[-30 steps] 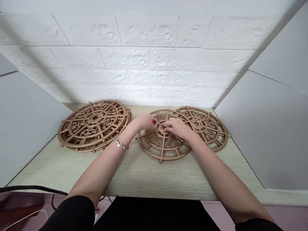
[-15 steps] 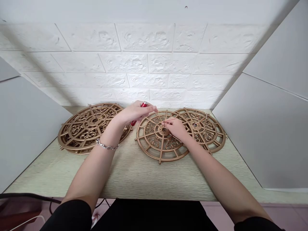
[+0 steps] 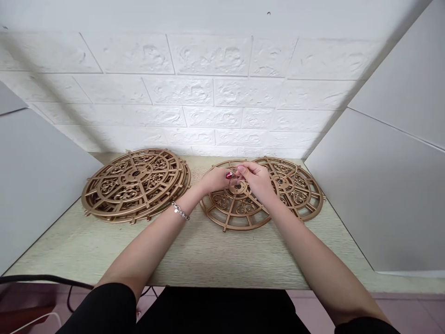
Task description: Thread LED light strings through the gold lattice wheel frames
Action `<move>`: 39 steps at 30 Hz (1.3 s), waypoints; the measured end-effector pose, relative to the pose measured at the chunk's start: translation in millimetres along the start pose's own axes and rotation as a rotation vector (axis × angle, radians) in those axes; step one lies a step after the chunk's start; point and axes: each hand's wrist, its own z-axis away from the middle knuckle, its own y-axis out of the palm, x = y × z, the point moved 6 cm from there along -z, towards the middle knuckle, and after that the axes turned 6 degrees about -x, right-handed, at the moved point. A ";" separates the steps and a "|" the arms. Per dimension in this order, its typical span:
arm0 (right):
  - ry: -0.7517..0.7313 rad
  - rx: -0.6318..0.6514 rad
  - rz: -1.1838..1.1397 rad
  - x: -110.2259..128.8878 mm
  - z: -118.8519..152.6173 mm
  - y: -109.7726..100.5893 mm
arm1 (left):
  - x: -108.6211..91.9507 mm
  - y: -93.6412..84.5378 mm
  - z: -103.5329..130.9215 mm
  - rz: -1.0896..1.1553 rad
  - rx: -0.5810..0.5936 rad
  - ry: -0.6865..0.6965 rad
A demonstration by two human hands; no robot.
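A bronze openwork disc [image 3: 225,222] lies flat in the middle of the table, overlapping a second bronze disc [image 3: 313,204] to its right. Over the middle disc, my left hand [image 3: 219,178] is closed around a small red tool [image 3: 229,175], whose metal end points up. Beside it, my right hand [image 3: 255,178] pinches with thumb and forefinger close to the left fingers; what lies between them is too small to make out. Both hands are above the disc's centre ring [image 3: 238,188]. A thin cord [image 3: 295,171] lies on the right disc.
A stack of bronze discs [image 3: 135,185] sits at the left of the pale green table [image 3: 222,264]. White brick-pattern wall [image 3: 198,88] stands behind. Grey panels rise at both sides. Black cable [image 3: 45,279] runs along the front left edge.
My left hand has moved right and slightly down with the red tool, from the disc's left edge to beside my right hand. My right hand has shifted slightly. The middle disc has moved slightly.
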 end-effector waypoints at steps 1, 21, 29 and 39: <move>0.008 0.040 -0.011 0.3 1.0 3.5 | -1.8 0.2 -0.4 0.031 -0.024 0.004; -0.329 0.434 0.966 -26.7 1.7 12.9 | -10.5 -62.7 16.9 0.662 -0.294 -0.260; -0.202 0.422 1.042 -29.4 1.5 10.5 | -16.5 -105.7 36.4 0.573 -0.499 -0.189; -0.121 0.330 0.925 -40.1 1.9 13.1 | 2.5 -150.5 61.7 0.581 -0.716 -0.245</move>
